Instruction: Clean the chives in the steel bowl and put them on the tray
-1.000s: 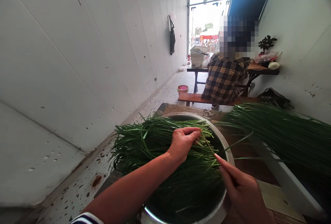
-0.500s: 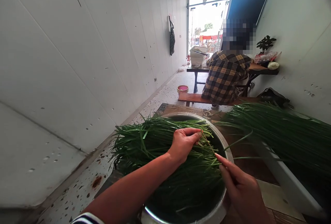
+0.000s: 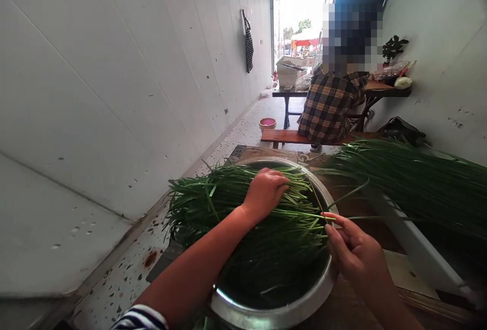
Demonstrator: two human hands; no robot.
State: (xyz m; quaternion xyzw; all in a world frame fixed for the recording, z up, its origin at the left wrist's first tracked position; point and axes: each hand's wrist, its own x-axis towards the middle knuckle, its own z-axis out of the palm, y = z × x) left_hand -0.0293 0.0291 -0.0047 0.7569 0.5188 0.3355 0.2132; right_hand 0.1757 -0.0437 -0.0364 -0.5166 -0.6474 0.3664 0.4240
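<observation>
A wide metal basin point(image 3: 319, 302) stands before me, heaped with garlic chives point(image 3: 216, 193), their pale stem ends pointing right. My left hand point(image 3: 265, 190) lies over the upper stems, fingers curled and closed on some of them; its fingertips are partly hidden. At the basin's right rim, my right hand point(image 3: 355, 246) pinches the lower end of a thin brown strand point(image 3: 316, 195) between thumb and forefinger. This strand slants up and left over the rim's inner side. One longer chive stem reaches out to the right forefinger.
More long chives point(image 3: 414, 183) lie heaped on a white crate point(image 3: 418, 249) to the right. Beyond the basin a person in a checked shirt point(image 3: 327, 104) sits on a wooden bench point(image 3: 281, 136) at a table point(image 3: 279, 94). A small bucket point(image 3: 267, 123) stands near the bench; a pale wall point(image 3: 114, 91) runs along the left.
My left hand has come off the strand's upper end and moved left onto the stems. My right hand keeps the strand and has turned, its fingers opening slightly. The view has shifted downward.
</observation>
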